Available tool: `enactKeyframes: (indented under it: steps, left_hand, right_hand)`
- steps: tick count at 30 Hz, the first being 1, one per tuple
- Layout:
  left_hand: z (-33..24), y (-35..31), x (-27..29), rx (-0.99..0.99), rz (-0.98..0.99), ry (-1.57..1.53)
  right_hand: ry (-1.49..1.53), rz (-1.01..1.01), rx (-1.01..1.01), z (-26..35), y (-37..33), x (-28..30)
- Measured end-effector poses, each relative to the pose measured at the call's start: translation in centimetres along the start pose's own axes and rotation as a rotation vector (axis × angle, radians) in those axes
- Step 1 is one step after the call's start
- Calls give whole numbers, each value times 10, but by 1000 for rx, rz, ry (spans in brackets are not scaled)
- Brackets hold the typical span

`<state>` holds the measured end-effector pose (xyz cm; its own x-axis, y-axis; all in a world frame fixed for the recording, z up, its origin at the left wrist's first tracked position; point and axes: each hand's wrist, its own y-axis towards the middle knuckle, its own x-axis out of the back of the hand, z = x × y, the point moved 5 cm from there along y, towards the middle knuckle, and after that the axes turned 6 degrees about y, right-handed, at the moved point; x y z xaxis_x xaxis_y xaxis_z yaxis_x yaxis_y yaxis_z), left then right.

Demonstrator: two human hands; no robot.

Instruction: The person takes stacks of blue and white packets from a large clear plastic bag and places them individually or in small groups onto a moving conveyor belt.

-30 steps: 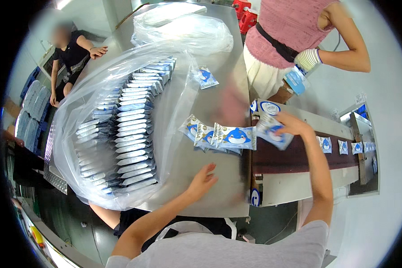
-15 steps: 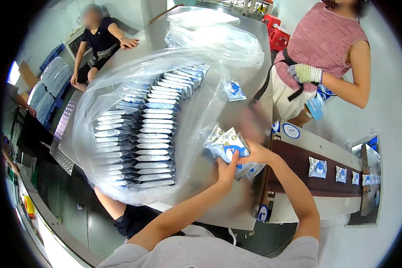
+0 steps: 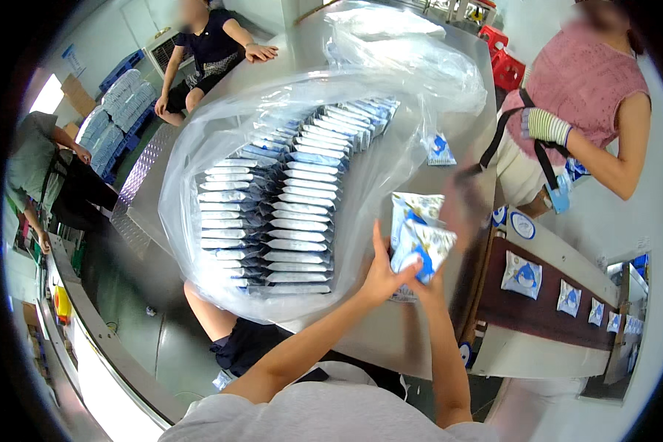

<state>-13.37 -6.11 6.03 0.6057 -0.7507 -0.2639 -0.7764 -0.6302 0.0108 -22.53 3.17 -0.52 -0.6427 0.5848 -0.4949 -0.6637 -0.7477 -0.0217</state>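
Between my hands I hold a small stack of white-and-blue sachets (image 3: pixel 429 247), tilted upright above the metal table. My left hand (image 3: pixel 387 274) grips their left side, thumb across the front and index finger pointing up. From below, my right hand (image 3: pixel 429 286) supports them, its fingers partly hidden behind the packets. To the left, a large clear plastic bag (image 3: pixel 177 210) lies open around two long rows of similar sachets (image 3: pixel 298 236) standing on edge. One loose sachet (image 3: pixel 440 149) rests on the table beyond my hands.
A brown conveyor belt (image 3: pixel 486 298) at right carries several spaced sachets (image 3: pixel 521 274). Beside it stands a person in a pink top (image 3: pixel 582 81) with a striped glove. Another clear bag (image 3: pixel 412 59) lies on the table's far end. Two people are at left.
The sachets in my hands have turned from a loose fan into a more upright stack. My view has shifted left. Sachets on the belt have come closer to the table.
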Motion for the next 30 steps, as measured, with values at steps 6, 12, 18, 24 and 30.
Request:
enactKeyframes:
  steps: [6, 12, 18, 24, 30]
  left_hand:
    - [12, -48, 33, -203, 484, 321]
    - [26, -62, 34, -353, 518, 638]
    - [-59, -107, 67, -57, 1045, 1247]
    - [-245, 8, 96, -404, 634, 1418]
    - [-264, 165, 209, -443, -5, 2292]
  right_hand:
    - [-388, 202, 27, 17, -71, -25]
    - [-351, 250, 79, 8, -79, -8]
    - [-1561, 178, 49, 95, -93, -78]
    - [-1708, 107, -139, 69, -92, -51]
    - [-1072, 67, -103, 157, -35, -102]
